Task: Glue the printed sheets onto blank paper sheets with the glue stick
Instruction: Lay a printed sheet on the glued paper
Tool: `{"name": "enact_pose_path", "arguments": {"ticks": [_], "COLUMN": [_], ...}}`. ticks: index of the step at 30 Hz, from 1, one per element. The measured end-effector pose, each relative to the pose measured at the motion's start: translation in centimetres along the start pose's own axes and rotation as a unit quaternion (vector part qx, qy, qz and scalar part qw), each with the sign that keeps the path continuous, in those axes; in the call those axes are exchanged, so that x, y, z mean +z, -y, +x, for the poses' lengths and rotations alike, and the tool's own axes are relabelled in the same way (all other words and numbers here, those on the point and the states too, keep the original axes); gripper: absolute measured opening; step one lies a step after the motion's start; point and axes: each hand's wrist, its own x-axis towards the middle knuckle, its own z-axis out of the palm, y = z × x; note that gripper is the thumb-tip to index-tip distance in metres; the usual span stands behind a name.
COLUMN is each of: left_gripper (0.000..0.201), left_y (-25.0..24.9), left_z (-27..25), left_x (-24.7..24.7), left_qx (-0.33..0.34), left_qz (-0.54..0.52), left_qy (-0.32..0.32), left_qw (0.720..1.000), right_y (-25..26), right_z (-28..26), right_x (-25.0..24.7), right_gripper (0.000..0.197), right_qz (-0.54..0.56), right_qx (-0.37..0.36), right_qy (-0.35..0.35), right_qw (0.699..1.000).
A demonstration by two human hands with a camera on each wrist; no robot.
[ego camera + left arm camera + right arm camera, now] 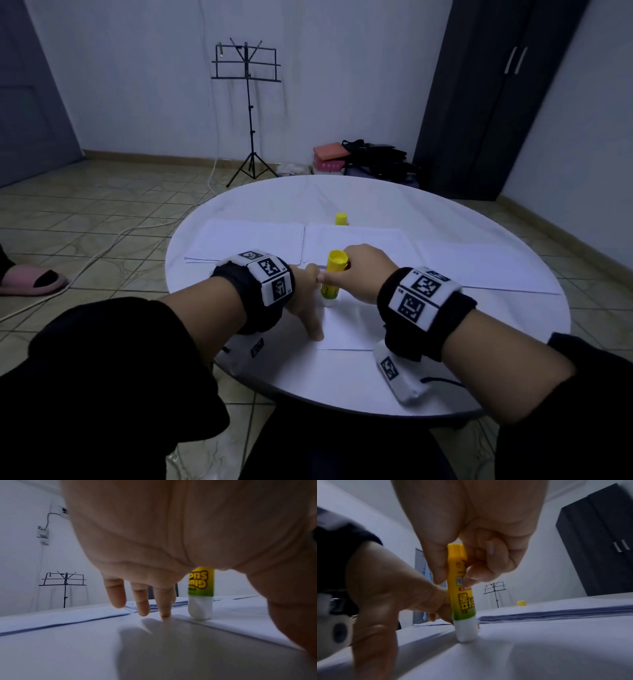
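head view: glue stick (pixel 331 278) gripped upright by right hand (pixel 364 272), white tip on sheet (pixel 346 329); left hand (pixel 306 306) fingers straight, pressed at 9 o'clock, fingertips partly hidden.

Both forearms reach forward over the round white counter (pixel 445 219), black sleeves pushed back, black wristbands with white coded tags on each wrist. Left hand (pixel 306 301): fingers (pixel 116 595) extended and spread, pointing down; one fingertip touches the white paper sheet (pixel 346 329), thumb angled toward the right hand. Right hand (pixel 363 274): fingers curled, thumb and fingers pinching the yellow-and-green cylindrical glue stick (pixel 462 588), held upright, white end on the sheet.
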Motion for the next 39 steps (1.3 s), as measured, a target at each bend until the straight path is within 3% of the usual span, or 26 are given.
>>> {"name": "enact_pose_path", "arguments": {"ticks": [7, 10, 19, 23, 27, 34, 39], "left_gripper": [0.084, 0.086, 0.091, 0.103, 0.108, 0.108, 0.106], "left_y": [0.1, 0.2, -0.7, -1.3, -2.0, -2.6, -2.5], "left_z": [0.4, 0.4, 0.6, 1.0, 1.6, 2.5, 3.0], "left_x": [0.3, 0.2, 0.1, -0.2, -0.6, -1.0, -0.8], "left_qx": [0.004, 0.0, -0.015, 0.002, 0.006, -0.001, 0.003], "left_qz": [0.007, -0.011, -0.002, 0.025, 0.082, 0.117, 0.122], "left_qy": [0.035, 0.034, 0.019, 0.025, 0.046, 0.054, 0.048], "left_qw": [0.999, 0.999, 1.0, 0.999, 0.996, 0.992, 0.991], "right_y": [-0.5, -1.3, -7.7, -10.4, -11.9, -11.7, -11.6], "right_z": [-3.4, -4.9, -8.1, -8.8, -8.1, -2.3, -1.8], "right_x": [-0.8, -1.6, -4.9, -6.3, -7.6, -7.2, -6.6], "right_gripper": [0.039, 0.033, 0.027, 0.026, 0.027, 0.039, 0.032], "right_qz": [-0.015, -0.021, 0.019, 0.017, 0.019, 0.024, -0.011], "right_qx": [-0.048, -0.048, 0.04, 0.085, 0.116, 0.157, 0.173], "right_qy": [0.032, 0.04, 0.013, 0.009, 0.025, -0.022, -0.008], "right_qw": [0.998, 0.998, 0.999, 0.996, 0.993, 0.987, 0.985]}}
